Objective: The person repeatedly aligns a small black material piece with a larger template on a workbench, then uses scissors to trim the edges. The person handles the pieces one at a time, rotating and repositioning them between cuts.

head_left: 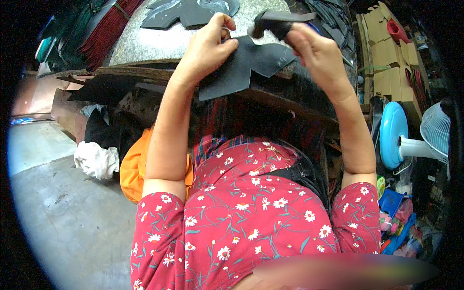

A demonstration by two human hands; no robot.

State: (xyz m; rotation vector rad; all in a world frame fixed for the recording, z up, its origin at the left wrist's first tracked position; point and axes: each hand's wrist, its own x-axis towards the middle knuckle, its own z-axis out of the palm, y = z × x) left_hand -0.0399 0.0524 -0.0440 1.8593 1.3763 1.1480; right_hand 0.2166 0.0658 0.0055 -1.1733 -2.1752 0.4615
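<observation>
together, left hand (209,46) pinches the black cut-out sheet (246,65), right hand (314,53) grip closed around a dark tool (278,21).

Matt black leather-like sheet (251,65) lies on a rough, speckled stone slab (145,41).

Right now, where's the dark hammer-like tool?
Head view, upper centre-right: the dark hammer-like tool is gripped in the right hand, raised just above the flat black cut-out sheet that the left hand pinches over the grey stone slab.
</observation>
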